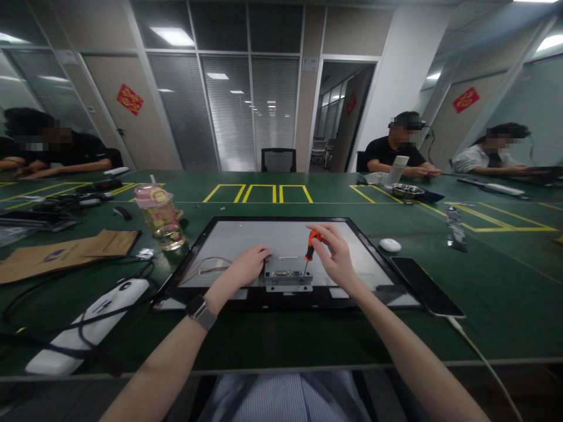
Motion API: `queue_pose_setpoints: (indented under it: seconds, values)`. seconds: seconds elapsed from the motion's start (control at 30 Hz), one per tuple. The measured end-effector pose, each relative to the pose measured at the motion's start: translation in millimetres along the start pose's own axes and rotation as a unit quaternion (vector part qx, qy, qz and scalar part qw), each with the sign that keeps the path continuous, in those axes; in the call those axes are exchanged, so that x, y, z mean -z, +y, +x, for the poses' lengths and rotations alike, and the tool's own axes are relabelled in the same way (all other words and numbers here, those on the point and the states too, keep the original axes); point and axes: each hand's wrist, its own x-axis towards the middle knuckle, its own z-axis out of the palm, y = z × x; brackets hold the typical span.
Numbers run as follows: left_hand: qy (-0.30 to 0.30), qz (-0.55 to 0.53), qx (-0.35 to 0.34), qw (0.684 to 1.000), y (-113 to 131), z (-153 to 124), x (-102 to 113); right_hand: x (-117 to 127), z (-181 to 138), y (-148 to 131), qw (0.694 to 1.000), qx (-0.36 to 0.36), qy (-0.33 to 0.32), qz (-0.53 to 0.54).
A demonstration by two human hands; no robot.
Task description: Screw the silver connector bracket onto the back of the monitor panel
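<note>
Gripping an orange-and-black screwdriver (312, 245) between thumb and fingers, the right hand (336, 255) holds it nearly upright over the right end of a metal box (288, 281); the tip is too small to show whether it sits in a screw. The left hand (250, 265), apart from the right, reaches the box's left edge; its fingertips are partly hidden, so I cannot tell whether it grips or merely rests there. Both hands are over a large flat screen (259, 231) lying on the desk (334, 340), and they cover parts of its surface. Thin wires (206, 265) left of the left hand run out of sight behind it. Black cords cross a white case (94, 328) nearer the body, left of that hand, obscuring part of it. Right of the right hand lies a phone (426, 287), its white cable (484, 363) cut off below. Both forearms also leave the view.
</note>
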Motion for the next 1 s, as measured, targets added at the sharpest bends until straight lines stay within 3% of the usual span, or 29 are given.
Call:
queue_pose_setpoints:
  seconds: [0.13,0.3,0.53,0.7,0.9,1.0]
  values:
    - [0.002,-0.006,-0.002,1.0,-1.0,0.5,-1.3,-1.7,-1.4,1.2,0.998,-0.016,-0.03,0.06]
    - [0.007,-0.003,-0.007,1.0,-2.2,-0.2,-1.9,-1.7,0.0,0.3,1.0,-0.012,0.004,-0.001]
    - [0.002,-0.004,0.004,1.0,0.4,-0.4,-0.4,0.8,-0.3,1.3,0.998,-0.024,-0.038,0.045]
    - [0.007,-0.007,-0.002,1.0,-0.4,-0.6,-0.8,0.0,2.2,-4.0,1.0,0.001,-0.004,-0.015]
    - [0.008,-0.008,-0.003,1.0,-1.9,0.7,-2.2,2.5,1.7,-4.0,0.997,-0.029,-0.072,0.016]
    - [0.004,-0.006,0.001,1.0,-0.3,0.3,-1.0,3.6,2.6,-2.7,0.999,-0.041,-0.024,0.017]
